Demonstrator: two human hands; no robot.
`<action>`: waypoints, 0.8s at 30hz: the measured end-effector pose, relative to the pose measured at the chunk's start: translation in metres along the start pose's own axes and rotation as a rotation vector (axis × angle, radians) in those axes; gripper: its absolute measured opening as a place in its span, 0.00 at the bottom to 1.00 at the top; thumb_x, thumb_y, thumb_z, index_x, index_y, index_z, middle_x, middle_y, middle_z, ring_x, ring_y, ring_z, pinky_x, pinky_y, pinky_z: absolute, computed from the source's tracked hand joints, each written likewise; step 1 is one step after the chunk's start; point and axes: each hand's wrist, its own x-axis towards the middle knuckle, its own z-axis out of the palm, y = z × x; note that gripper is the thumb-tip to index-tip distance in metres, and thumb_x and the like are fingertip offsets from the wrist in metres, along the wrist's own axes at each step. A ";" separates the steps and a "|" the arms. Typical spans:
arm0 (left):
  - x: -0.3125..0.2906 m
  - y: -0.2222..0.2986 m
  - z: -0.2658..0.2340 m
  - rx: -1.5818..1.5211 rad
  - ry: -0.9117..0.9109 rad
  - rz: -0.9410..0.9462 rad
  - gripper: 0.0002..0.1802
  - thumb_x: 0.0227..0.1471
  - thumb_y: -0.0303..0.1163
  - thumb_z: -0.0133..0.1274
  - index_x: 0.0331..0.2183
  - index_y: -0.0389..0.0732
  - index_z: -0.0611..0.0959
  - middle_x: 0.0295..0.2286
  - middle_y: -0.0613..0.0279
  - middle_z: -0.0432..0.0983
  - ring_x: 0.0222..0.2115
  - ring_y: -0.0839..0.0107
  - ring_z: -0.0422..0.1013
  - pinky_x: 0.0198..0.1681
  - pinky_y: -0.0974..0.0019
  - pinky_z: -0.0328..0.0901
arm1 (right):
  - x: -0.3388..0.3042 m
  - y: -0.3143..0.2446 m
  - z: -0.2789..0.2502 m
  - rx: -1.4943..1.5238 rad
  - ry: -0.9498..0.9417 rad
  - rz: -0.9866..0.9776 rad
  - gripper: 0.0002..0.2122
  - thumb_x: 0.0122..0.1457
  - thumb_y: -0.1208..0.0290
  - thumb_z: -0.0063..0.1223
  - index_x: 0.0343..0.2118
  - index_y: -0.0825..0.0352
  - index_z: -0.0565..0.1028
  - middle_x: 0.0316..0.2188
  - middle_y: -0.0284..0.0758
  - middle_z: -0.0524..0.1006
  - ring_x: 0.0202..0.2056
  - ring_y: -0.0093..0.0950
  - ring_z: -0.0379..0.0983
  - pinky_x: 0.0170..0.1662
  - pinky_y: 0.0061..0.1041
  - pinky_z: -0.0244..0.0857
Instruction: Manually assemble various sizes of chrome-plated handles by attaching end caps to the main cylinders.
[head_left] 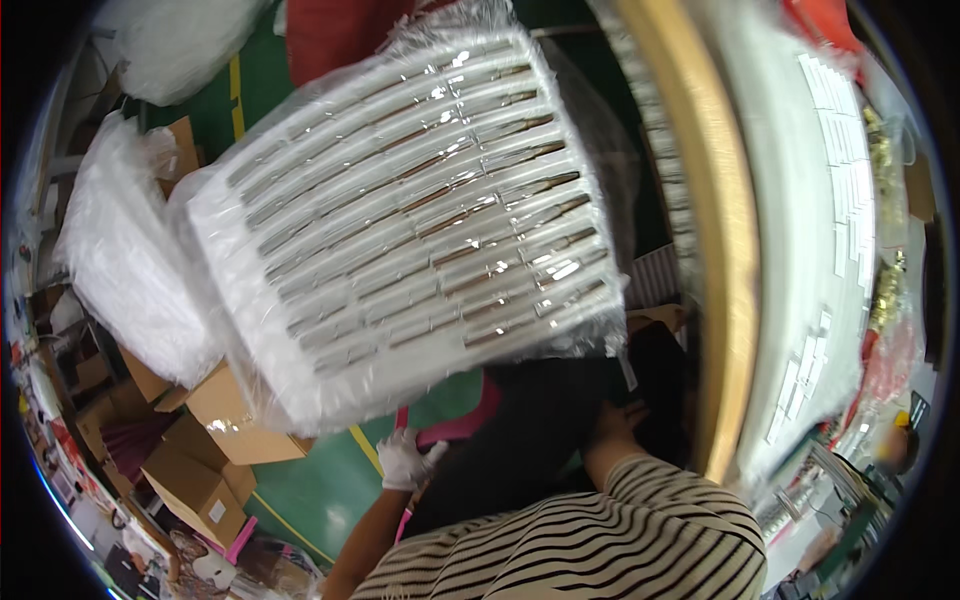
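Observation:
My left hand (405, 460), in a white glove, is low at the centre, its fingers closed on the edge of a pink plastic stool (475, 420). Beside my dark trousers (530, 430) is my right hand (622, 418), mostly in shadow; its fingers are too dark to read. In front of me lies a large white foam tray (225, 250) in clear plastic film. Several rows of slender, shiny rods (490, 190) fill its grooves; their exact kind cannot be made out. Neither hand touches the tray.
On the right runs a white-topped workbench (780, 250) with a wooden edge (735, 200) and white strips (845, 150). At left are a plastic-wrapped white bundle (130, 260) and open cardboard boxes (200, 480). The green floor (310, 490) carries yellow lines. A red item (340, 35) is at the top.

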 end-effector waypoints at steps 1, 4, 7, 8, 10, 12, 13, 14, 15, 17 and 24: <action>0.002 0.001 -0.001 0.016 0.001 0.007 0.36 0.43 0.69 0.50 0.29 0.41 0.81 0.28 0.52 0.77 0.32 0.51 0.74 0.40 0.48 0.64 | 0.021 0.000 -0.018 -0.020 0.029 -0.038 0.19 0.64 0.53 0.40 0.48 0.60 0.74 0.30 0.28 0.78 0.29 0.23 0.73 0.32 0.22 0.70; -0.005 -0.010 0.010 0.078 -0.052 -0.061 0.33 0.46 0.67 0.49 0.32 0.44 0.82 0.29 0.54 0.78 0.32 0.52 0.75 0.37 0.49 0.66 | 0.060 -0.005 -0.076 -0.036 0.099 -0.212 0.20 0.65 0.53 0.39 0.49 0.60 0.74 0.28 0.27 0.78 0.28 0.21 0.73 0.30 0.21 0.70; 0.015 -0.019 0.023 0.057 -0.017 0.027 0.29 0.48 0.63 0.50 0.33 0.45 0.82 0.30 0.56 0.78 0.31 0.54 0.76 0.36 0.50 0.67 | 0.051 0.004 -0.122 -0.114 0.209 -0.234 0.20 0.65 0.53 0.38 0.50 0.60 0.73 0.27 0.25 0.78 0.26 0.19 0.73 0.29 0.20 0.70; 0.016 -0.028 0.028 0.056 0.017 0.031 0.26 0.50 0.60 0.50 0.35 0.46 0.82 0.30 0.57 0.79 0.31 0.54 0.76 0.35 0.50 0.68 | 0.077 -0.017 -0.154 -0.108 0.238 -0.217 0.20 0.65 0.53 0.38 0.50 0.60 0.73 0.27 0.25 0.78 0.26 0.19 0.73 0.29 0.20 0.70; 0.017 -0.043 0.031 0.075 0.003 0.043 0.24 0.50 0.56 0.51 0.37 0.46 0.82 0.32 0.56 0.79 0.33 0.55 0.76 0.37 0.51 0.68 | 0.123 -0.027 -0.259 0.806 0.241 1.086 0.19 0.63 0.58 0.41 0.49 0.63 0.75 0.38 0.39 0.78 0.38 0.31 0.74 0.41 0.30 0.67; 0.021 -0.034 0.024 0.035 -0.097 0.000 0.20 0.50 0.46 0.51 0.41 0.46 0.80 0.35 0.54 0.78 0.37 0.53 0.75 0.39 0.52 0.68 | 0.172 -0.064 -0.365 1.082 0.242 1.541 0.17 0.60 0.60 0.45 0.40 0.69 0.77 0.38 0.50 0.78 0.41 0.39 0.74 0.44 0.35 0.64; 0.026 -0.042 0.028 0.077 -0.107 0.049 0.20 0.50 0.46 0.51 0.41 0.46 0.80 0.35 0.54 0.78 0.37 0.53 0.75 0.39 0.52 0.68 | 0.154 -0.054 -0.309 0.914 0.574 1.473 0.17 0.60 0.60 0.45 0.34 0.74 0.74 0.24 0.44 0.73 0.26 0.33 0.70 0.32 0.33 0.64; 0.035 -0.055 0.039 -0.069 -0.078 0.193 0.19 0.51 0.45 0.50 0.41 0.45 0.79 0.36 0.52 0.77 0.38 0.51 0.74 0.40 0.51 0.68 | 0.111 -0.048 -0.273 0.962 0.506 1.508 0.17 0.59 0.63 0.46 0.37 0.77 0.73 0.26 0.46 0.74 0.28 0.35 0.71 0.35 0.34 0.65; 0.048 -0.077 0.049 -0.219 -0.041 0.306 0.18 0.52 0.44 0.49 0.41 0.44 0.79 0.36 0.51 0.77 0.39 0.50 0.74 0.41 0.51 0.67 | 0.129 -0.060 -0.324 1.227 0.253 1.580 0.19 0.59 0.64 0.48 0.45 0.77 0.72 0.40 0.54 0.76 0.42 0.41 0.72 0.48 0.35 0.62; 0.101 -0.079 0.049 -0.032 -0.248 0.332 0.13 0.56 0.38 0.48 0.38 0.41 0.80 0.35 0.49 0.76 0.38 0.48 0.73 0.40 0.52 0.67 | 0.109 -0.067 -0.314 0.971 0.488 1.371 0.18 0.57 0.64 0.51 0.44 0.74 0.73 0.40 0.48 0.77 0.45 0.42 0.72 0.51 0.35 0.62; -0.016 0.219 -0.125 -0.486 -0.374 0.715 0.16 0.53 0.33 0.59 0.43 0.38 0.80 0.24 0.69 0.72 0.25 0.82 0.67 0.31 0.74 0.64 | 0.155 -0.149 -0.500 1.428 0.480 0.896 0.06 0.49 0.75 0.61 0.26 0.69 0.74 0.22 0.26 0.71 0.25 0.16 0.65 0.30 0.19 0.63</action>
